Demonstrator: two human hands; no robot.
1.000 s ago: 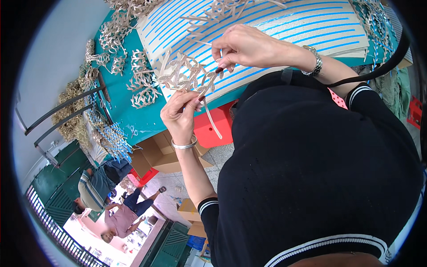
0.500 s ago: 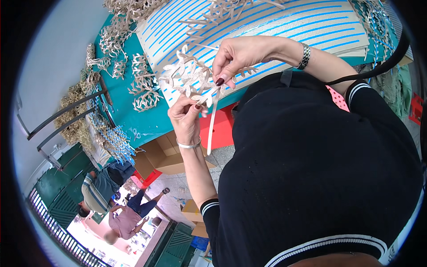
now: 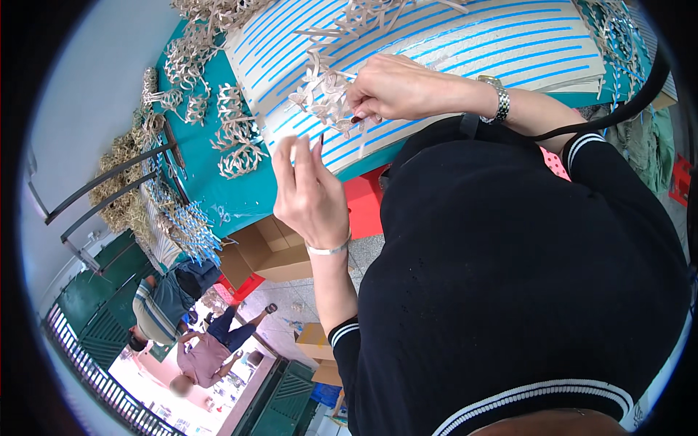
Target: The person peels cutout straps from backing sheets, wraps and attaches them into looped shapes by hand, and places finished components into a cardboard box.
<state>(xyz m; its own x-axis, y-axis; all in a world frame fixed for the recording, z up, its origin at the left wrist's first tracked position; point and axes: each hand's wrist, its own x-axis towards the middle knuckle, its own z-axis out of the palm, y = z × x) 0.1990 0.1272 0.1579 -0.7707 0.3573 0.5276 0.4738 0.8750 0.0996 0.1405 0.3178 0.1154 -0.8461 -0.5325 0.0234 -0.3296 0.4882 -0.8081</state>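
Note:
My right hand (image 3: 396, 87) is closed in a pinch on a beige leaf-cut strip (image 3: 320, 94), a garland-like piece with many small leaf shapes. Part of the strip lies hidden behind my fingers, and a narrow tail hangs below them. My left hand (image 3: 313, 195) is raised nearer to me, apart from the strip, with its thumb and forefinger spread and nothing visible between them. Beneath the strip are pale sheets (image 3: 509, 54) with blue stripes, stacked on a green tabletop (image 3: 251, 202).
Bundles of curled leaf strips (image 3: 238, 131) lie at the table's left, with more strips (image 3: 614, 51) at the far right. Bent dark metal bars (image 3: 109, 182) stick out on the left. A cardboard box (image 3: 269, 251) and a red crate (image 3: 362, 207) stand below. Two people (image 3: 207, 360) are in the background.
My left hand has let go of the leaf strip and drawn back toward me. The right hand has turned over slightly and moved a little away with the strip.

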